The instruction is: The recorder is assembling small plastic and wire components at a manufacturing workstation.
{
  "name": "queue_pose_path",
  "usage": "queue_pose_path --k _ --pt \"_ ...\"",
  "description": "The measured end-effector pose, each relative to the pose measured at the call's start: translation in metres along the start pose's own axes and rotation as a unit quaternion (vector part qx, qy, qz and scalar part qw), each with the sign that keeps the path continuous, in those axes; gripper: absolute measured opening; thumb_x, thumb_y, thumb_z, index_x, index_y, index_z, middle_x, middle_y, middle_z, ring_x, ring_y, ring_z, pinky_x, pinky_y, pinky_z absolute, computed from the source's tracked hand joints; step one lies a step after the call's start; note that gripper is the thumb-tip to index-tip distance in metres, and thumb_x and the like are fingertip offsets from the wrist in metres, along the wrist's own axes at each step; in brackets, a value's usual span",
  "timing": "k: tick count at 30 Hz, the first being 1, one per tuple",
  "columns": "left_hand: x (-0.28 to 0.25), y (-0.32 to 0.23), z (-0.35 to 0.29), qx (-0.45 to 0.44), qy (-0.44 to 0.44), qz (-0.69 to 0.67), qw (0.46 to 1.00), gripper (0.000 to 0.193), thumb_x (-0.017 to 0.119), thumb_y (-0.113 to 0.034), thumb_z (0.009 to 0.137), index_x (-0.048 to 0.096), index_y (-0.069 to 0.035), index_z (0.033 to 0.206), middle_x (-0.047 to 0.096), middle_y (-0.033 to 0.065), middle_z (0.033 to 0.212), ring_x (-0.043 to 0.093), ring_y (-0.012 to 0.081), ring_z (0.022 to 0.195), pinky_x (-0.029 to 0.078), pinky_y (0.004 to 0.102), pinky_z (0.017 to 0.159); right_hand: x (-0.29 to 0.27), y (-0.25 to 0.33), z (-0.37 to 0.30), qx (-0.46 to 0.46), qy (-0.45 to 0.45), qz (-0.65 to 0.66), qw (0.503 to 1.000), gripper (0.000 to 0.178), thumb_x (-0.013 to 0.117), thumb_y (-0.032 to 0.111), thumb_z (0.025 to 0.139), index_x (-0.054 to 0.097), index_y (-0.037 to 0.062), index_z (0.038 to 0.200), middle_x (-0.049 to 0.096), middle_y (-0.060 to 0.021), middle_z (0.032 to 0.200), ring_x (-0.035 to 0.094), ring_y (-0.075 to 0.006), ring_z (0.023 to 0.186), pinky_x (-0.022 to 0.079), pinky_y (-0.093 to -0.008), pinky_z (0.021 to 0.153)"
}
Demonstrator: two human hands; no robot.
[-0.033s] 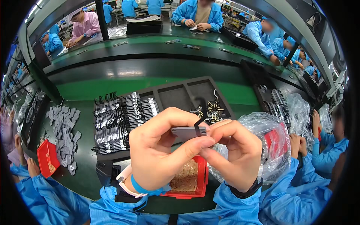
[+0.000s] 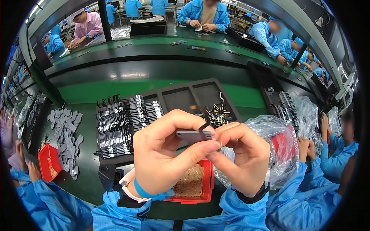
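In front of me, above the tray, both my hands meet at a small grey plate [image 2: 187, 135] with a bent black flexible strip [image 2: 204, 133] rising from it. My left hand [image 2: 160, 154] is closed, its thumb below and index finger above the plate. My right hand [image 2: 246, 159] is closed too, thumb and fingertips pinching at the plate's right end. Its fingertips partly hide that end. Beyond them, a black divided tray [image 2: 175, 96] holds rows of similar silver-and-black parts [image 2: 111, 127] and a loose heap of small metallic pieces [image 2: 219, 114].
A red box [image 2: 208, 184] of small brownish pieces sits below my hands. A clear plastic bag [image 2: 254, 127] lies right. Grey flat pieces [image 2: 65, 131] and another red box [image 2: 49, 163] lie left. Co-workers' hands [image 2: 304, 148] flank me; a conveyor [image 2: 154, 73] runs beyond.
The upper end of the black strip has swung slightly left and down. Both hands stay almost where they were, still around the plate.
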State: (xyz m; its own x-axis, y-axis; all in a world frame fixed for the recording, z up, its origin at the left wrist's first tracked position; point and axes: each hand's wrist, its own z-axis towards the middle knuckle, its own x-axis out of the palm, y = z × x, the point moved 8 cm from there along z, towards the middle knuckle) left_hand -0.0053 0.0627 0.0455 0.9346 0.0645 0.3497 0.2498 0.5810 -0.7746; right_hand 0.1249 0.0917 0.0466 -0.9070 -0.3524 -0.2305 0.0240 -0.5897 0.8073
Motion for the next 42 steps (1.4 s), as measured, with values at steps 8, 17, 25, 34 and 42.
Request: queue_pose_path --k 8,17,25,34,42 --pt "-0.002 0.002 0.004 0.02 0.045 0.005 0.999 0.015 0.069 0.0 0.075 0.056 0.003 0.082 0.063 0.0168 0.079 0.062 0.023 0.075 0.05 0.032 0.067 -0.012 0.004 -0.002 -0.029 -0.04 0.104 0.993 0.02 0.066 -0.011 0.072 0.056 -0.0047 0.088 0.062 -0.0131 0.088 0.061 -0.0179 0.083 0.05 -0.0293 0.077" --pt "0.008 0.001 0.005 0.031 0.138 0.09 0.986 0.021 0.069 0.008 0.068 0.061 0.005 0.087 0.065 0.0182 0.085 0.063 0.0252 0.085 0.049 0.0358 0.08 -0.023 0.007 -0.005 -0.109 -0.097 0.155 0.977 0.021 0.066 -0.009 0.073 0.055 -0.0043 0.09 0.058 -0.0145 0.09 0.057 -0.0227 0.089 0.046 -0.0328 0.08" --pt "0.019 -0.028 -0.001 0.162 0.144 0.246 0.945 0.02 0.07 0.009 0.065 0.066 0.005 0.084 0.066 0.017 0.078 0.065 0.0239 0.073 0.051 0.0318 0.067 -0.018 0.014 -0.002 -0.153 -0.033 0.014 0.988 0.028 0.07 -0.008 0.068 0.058 -0.0036 0.094 0.062 -0.0141 0.087 0.061 -0.0223 0.081 0.047 -0.0325 0.076" --pt "0.009 -0.034 -0.008 0.236 0.076 0.261 0.933 0.019 0.067 0.012 0.066 0.063 0.006 0.084 0.065 0.0169 0.075 0.064 0.0239 0.071 0.052 0.0302 0.063 -0.017 0.006 0.0 -0.094 -0.078 0.123 0.985 0.027 0.07 -0.01 0.067 0.06 -0.0061 0.092 0.063 -0.0151 0.087 0.061 -0.0227 0.084 0.048 -0.0323 0.076" --pt "0.015 -0.007 -0.013 0.103 0.059 0.138 0.983 0.032 0.065 0.015 0.068 0.055 0.008 0.098 0.059 0.0163 0.087 0.061 0.0205 0.079 0.053 0.0277 0.066 -0.015 -0.009 -0.004 -0.022 -0.097 0.292 0.951 0.016 0.06 -0.004 0.08 0.057 -0.0056 0.096 0.06 -0.0144 0.091 0.058 -0.0192 0.088 0.046 -0.0312 0.08"
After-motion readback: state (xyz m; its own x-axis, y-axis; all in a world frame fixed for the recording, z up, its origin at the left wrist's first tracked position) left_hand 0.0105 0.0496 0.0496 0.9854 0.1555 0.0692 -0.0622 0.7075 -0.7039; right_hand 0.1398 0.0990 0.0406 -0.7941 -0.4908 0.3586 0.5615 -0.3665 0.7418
